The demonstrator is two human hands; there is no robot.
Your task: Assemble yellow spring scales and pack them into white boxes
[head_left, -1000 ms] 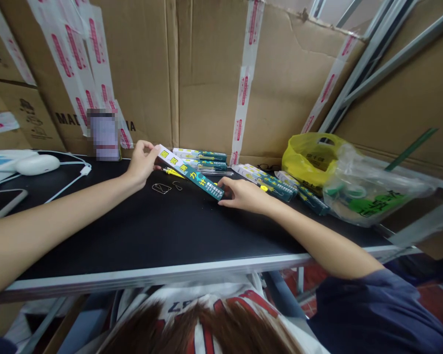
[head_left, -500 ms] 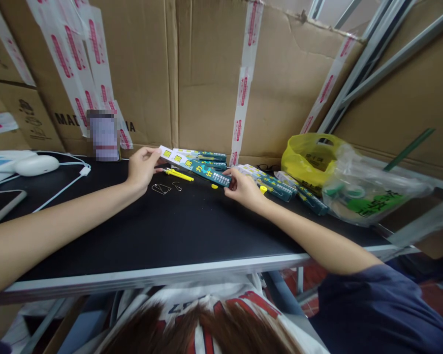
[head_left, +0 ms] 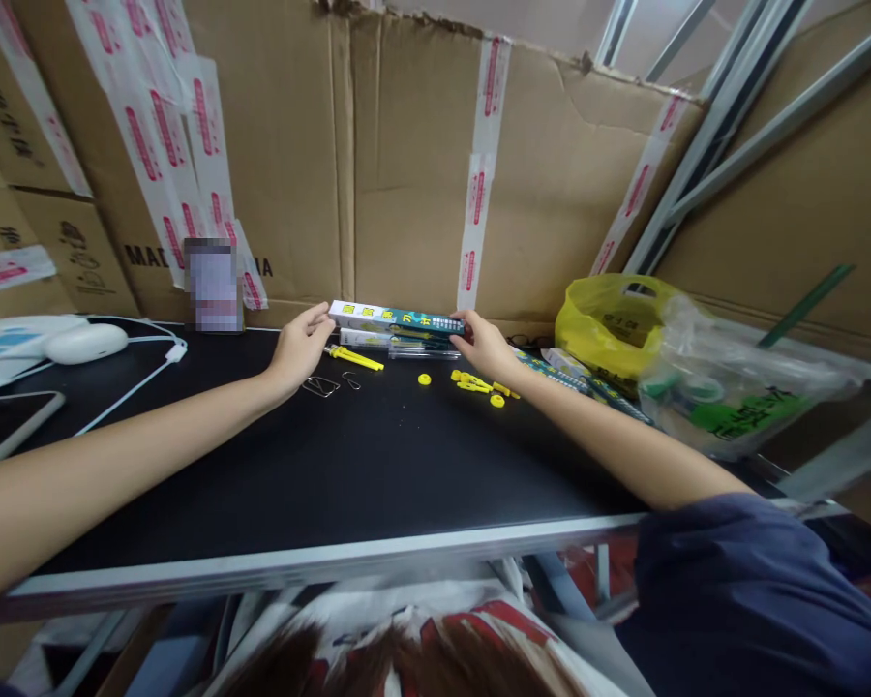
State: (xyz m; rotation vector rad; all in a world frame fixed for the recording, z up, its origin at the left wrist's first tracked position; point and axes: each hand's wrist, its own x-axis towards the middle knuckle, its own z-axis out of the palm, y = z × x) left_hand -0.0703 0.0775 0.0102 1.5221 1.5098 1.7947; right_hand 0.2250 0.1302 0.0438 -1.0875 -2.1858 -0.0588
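Observation:
A long white-and-teal box (head_left: 399, 318) is held level at the back of the black table (head_left: 334, 465). My left hand (head_left: 301, 346) grips its left end and my right hand (head_left: 483, 346) grips its right end. Right under it lies a stack of similar boxes (head_left: 377, 339). Small yellow parts (head_left: 479, 385) lie loose on the table beside my right hand, and a yellow pen-like piece (head_left: 354, 358) lies near my left hand. Two wire clips (head_left: 326, 385) sit in front of my left hand.
More teal boxes (head_left: 587, 383) lie to the right, beside a yellow bag (head_left: 610, 324) and a clear plastic bag (head_left: 726, 382). A white device (head_left: 85, 342) with a cable and a tablet (head_left: 11, 426) lie at the left. Cardboard walls (head_left: 406, 165) close the back.
Both hands have lifted the box from its slant on the table and carried it back over the stack. Small yellow parts now lie loose where the box's right end was.

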